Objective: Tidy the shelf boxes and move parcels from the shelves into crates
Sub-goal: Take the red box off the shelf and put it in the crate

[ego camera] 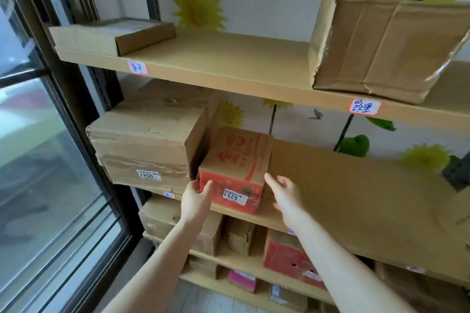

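A red-and-tan box (236,160) with a label reading 6251 stands at the front edge of the middle shelf (356,211). My left hand (195,198) grips its front left corner, thumb on the front face and fingers down the left side. My right hand (284,193) is open just beside the box's right side, fingers spread; I cannot tell whether it touches. A large taped brown box (145,145) labelled 0547 sits right against the red box on its left.
The top shelf (229,66) carries a flat box (114,35) at the left and a crumpled brown box (386,46) at the right. Lower shelves hold several parcels, among them a red box (287,254). A glass window (38,160) runs down the left.
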Demonstrator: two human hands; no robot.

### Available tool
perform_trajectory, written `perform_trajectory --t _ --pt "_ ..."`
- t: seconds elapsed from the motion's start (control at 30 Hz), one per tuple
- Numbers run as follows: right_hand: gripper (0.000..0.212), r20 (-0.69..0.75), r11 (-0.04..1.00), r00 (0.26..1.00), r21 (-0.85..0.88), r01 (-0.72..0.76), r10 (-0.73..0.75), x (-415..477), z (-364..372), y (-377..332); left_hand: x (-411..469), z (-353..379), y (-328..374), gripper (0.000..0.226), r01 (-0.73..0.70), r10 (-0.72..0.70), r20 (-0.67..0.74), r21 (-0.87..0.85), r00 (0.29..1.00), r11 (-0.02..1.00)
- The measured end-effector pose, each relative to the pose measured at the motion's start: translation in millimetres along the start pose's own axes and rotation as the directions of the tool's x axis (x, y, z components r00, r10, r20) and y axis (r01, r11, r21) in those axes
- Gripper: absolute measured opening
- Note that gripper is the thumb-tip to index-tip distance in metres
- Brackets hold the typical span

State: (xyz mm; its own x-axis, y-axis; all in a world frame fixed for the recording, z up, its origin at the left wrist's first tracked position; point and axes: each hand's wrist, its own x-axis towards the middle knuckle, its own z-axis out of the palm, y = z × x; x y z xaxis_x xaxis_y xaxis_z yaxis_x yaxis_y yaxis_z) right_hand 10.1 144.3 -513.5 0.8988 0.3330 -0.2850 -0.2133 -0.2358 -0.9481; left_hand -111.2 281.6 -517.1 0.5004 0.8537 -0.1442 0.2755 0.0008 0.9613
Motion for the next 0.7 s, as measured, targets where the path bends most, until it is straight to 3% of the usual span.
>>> perform_trajectory --t 0.1,0.2,0.37,0.47,0.53,0.57,0.63,0.7 --pt "0.068 0.021 0.999 0.999 -0.011 -0.049 0.049 16.2 12.5 1.9 10.0 8.4 -3.4 0.027 0.014 -0.014 -0.006 0.005 1.0 1.0" --pt "0.063 0.025 0.995 0.996 0.041 -0.091 0.09 23.6 11.9 8.7 14.8 11.6 -6.1 0.025 -0.06 0.061 -0.022 0.026 0.998 0.998" --pt "0.047 0.005 0.996 0.998 0.068 -0.063 0.063 28.5 -26.8 13.1 14.6 15.6 3.4 0.002 -0.238 0.237 -0.039 -0.037 0.971 0.97" --pt "0.049 -0.129 0.987 0.991 -0.161 0.001 -0.022 29.5 -49.6 6.1 23.9 23.1 14.3 0.019 -0.216 0.212 -0.068 -0.06 0.975 0.975" --pt "0.033 -0.176 0.953 0.978 -0.298 0.055 -0.112 28.5 -53.5 -1.5 35.6 30.4 20.4 0.045 -0.078 0.078 0.088 0.003 0.993 0.997" --pt "0.029 -0.176 0.963 0.978 -0.263 0.065 -0.114 26.1 -51.6 -5.5 39.1 34.7 22.7 0.056 0.03 -0.034 0.212 0.021 0.977 0.999" --pt "0.05 -0.127 0.997 0.992 -0.081 -0.016 0.005 18.7 -44.6 -14.1 35.3 42.5 27.0 0.06 0.234 -0.216 0.458 0.019 0.862 0.972" --pt "0.075 -0.014 0.989 0.994 0.096 -0.109 0.111 13.9 -40.1 -17.3 26.4 48.0 28.1 0.038 0.289 -0.198 0.607 -0.054 0.769 0.956"
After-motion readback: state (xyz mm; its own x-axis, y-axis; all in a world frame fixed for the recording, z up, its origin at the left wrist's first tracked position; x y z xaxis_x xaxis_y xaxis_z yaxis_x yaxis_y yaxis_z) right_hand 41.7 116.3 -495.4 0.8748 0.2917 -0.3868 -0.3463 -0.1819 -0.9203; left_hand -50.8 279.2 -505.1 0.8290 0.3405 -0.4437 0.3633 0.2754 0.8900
